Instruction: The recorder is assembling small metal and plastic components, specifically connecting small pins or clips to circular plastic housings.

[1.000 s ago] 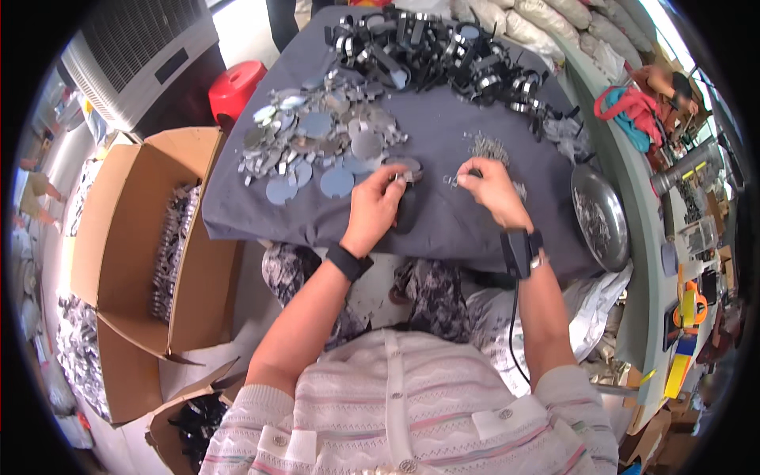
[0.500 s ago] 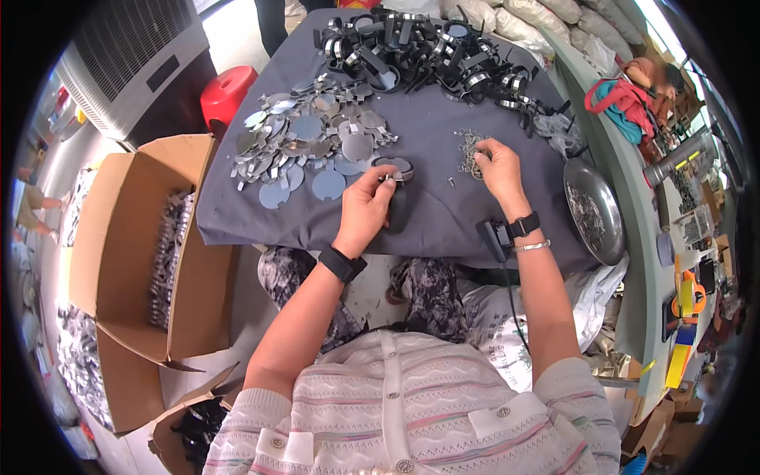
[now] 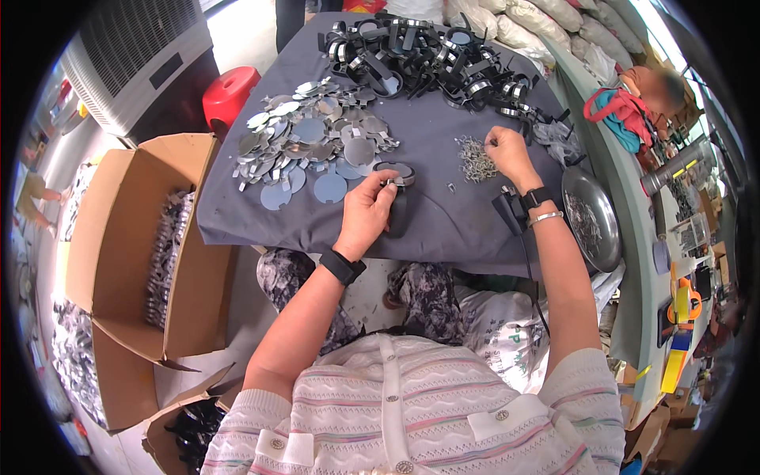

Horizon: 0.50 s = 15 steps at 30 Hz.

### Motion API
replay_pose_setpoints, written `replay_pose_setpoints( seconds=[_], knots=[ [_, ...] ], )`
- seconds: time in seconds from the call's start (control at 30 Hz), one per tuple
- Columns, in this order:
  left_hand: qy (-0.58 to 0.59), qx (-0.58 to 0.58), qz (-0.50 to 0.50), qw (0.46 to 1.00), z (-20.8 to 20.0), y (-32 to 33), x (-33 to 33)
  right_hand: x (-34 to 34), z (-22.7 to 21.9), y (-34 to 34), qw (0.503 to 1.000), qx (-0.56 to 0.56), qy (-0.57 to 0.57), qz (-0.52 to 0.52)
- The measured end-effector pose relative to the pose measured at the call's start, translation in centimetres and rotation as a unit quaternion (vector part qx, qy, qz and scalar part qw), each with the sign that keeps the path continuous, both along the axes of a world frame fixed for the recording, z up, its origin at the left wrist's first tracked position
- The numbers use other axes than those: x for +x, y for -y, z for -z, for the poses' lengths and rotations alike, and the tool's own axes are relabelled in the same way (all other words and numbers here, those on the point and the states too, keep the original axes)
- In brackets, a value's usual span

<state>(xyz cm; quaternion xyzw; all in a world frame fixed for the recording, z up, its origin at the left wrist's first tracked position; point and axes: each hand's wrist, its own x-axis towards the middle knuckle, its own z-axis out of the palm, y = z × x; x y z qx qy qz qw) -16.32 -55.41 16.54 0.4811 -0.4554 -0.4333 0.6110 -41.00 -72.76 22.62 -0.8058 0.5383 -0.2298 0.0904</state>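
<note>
My left hand (image 3: 369,207) is closed on a black-handled part with a round metal band (image 3: 398,207), its handle pointing toward me over the cloth-covered table. Thumb and fingers pinch it near the band. Just past the right edge of a small heap of tiny metal fasteners (image 3: 476,161), my right hand (image 3: 511,154) has its fingertips pressed together. Whatever sits in that pinch is too small to make out. Beyond my left hand spreads a pile of flat round metal discs (image 3: 310,131) with tabs. Similar black-handled parts with metal bands (image 3: 427,55) are heaped at the far side.
At the table's right edge, a steel bowl (image 3: 592,218) of small metal pieces stands near a crumpled plastic bag (image 3: 554,141). An open carton (image 3: 119,237) and a red stool (image 3: 229,91) are on the left. Along the right runs a green ledge (image 3: 641,261) with tools; a person is beyond.
My right hand has shifted right and slightly away from me, off the middle of the fastener heap to its edge. My left hand keeps its grip on the black-handled part, nearly unmoved.
</note>
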Motion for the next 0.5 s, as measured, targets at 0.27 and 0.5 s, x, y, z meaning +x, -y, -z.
replay_pose_setpoints(
  seconds=[0.27,0.5],
  knots=[
    [0.008,0.008,-0.005,1.0,0.1,-0.1,0.3,1.1,0.4,-0.6,0.993,0.096,-0.068,0.013],
    [0.002,0.002,-0.001,1.0,0.3,-0.1,0.2,1.6,-1.3,0.5,0.972,0.08,0.202,-0.093]
  ],
)
